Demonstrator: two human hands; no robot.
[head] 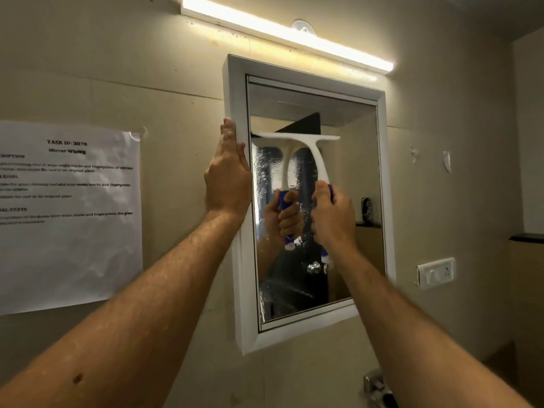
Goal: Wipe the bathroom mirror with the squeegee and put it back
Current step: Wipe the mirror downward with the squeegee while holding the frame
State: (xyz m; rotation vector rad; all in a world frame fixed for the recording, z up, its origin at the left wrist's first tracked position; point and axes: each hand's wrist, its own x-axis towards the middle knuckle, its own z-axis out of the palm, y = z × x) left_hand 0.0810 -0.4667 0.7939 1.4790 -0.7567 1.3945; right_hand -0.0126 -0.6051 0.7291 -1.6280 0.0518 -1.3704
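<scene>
Beige bathroom wall, landmark is the mirror (pixel 347 201), a white-framed cabinet mirror hung on that wall. Nearest the camera, two bare forearms reach up toward it. Low, below the mirror's bottom right corner, a metal fitting (pixel 375 384), partly cut off. Left hand (pixel 228 178) flat with fingers straight and together, pressed against the mirror's left frame edge, gripping nothing. Right hand (pixel 334 219) in front of the glass, fingers curled tight round the blue handle of the squeegee (pixel 307 148); its white neck rises from the fist and the white blade lies level against the glass in the mirror's upper half, toward the left side. Glass under the blade looks wet and streaky, droplets showing; hand and handle reflected in it. Left of the mirror, a printed paper sheet (pixel 67 216) taped to the wall, headed "Mirror Wiping". Right of the mirror, a white switch plate (pixel 435 272) and a small white hook (pixel 447 161). Above the mirror, a lit tube light (pixel 287 33) running across the wall.
</scene>
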